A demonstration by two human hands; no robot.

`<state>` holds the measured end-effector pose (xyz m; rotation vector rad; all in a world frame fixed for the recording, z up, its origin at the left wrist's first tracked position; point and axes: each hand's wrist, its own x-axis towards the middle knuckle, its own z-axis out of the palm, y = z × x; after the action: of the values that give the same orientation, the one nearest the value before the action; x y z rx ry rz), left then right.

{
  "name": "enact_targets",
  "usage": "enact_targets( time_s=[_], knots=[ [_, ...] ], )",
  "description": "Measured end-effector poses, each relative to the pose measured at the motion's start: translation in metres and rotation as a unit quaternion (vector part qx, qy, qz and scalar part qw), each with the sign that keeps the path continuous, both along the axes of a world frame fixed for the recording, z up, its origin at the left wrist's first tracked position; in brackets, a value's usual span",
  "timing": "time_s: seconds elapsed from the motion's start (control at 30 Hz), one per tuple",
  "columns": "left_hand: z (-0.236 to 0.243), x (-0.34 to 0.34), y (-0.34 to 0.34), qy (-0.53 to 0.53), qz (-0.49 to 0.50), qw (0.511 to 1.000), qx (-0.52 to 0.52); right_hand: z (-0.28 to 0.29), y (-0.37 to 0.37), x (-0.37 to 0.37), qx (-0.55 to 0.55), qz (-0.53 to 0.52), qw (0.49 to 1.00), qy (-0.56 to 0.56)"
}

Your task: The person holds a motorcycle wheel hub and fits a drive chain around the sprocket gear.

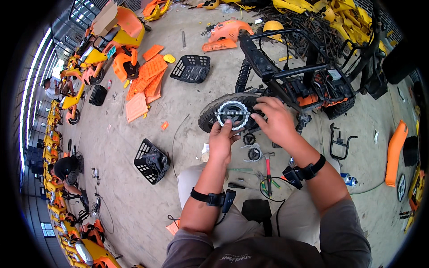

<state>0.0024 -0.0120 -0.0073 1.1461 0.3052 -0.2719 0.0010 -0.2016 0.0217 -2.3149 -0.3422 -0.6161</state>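
Observation:
My left hand point(222, 139) and my right hand point(276, 119) are both up at the small rear wheel point(213, 112) of a stripped black bike frame point(286, 78) lying on the concrete. Between the fingertips of both hands is a short stretch of silver chain point(231, 114) laid across the toothed sprocket point(233, 114) on the wheel hub. The left hand pinches it from below, the right from the right side. Each wrist wears a black strap with a small device. Two loose sprockets point(252, 147) lie on the floor just under my hands.
A red-handled hammer point(268, 166) and small tools lie by my knees. Black baskets point(152, 161) point(192, 68), orange body panels point(147, 78) and a long orange panel point(395, 152) are scattered around. Yellow-orange bikes line the left side, where two people crouch.

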Motion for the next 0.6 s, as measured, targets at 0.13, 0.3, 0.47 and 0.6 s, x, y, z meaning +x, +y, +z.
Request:
enact_targets(
  time_s=[0.13,0.3,0.47,0.6],
  knots=[
    [0.000,-0.003,-0.008,0.003,-0.019,1.000,-0.001,-0.005,0.008,0.002,-0.054,0.014,0.998,-0.014],
    [-0.004,-0.003,-0.007,0.002,-0.026,1.000,0.003,-0.009,0.009,0.009,-0.080,0.026,0.996,-0.039],
    [-0.005,0.003,0.002,0.014,0.013,1.000,-0.006,-0.001,0.008,0.008,-0.057,0.032,0.997,-0.046],
    [0.001,0.007,0.013,0.006,0.027,0.999,-0.040,0.000,0.004,0.005,-0.031,0.020,0.999,-0.031]
  ],
)
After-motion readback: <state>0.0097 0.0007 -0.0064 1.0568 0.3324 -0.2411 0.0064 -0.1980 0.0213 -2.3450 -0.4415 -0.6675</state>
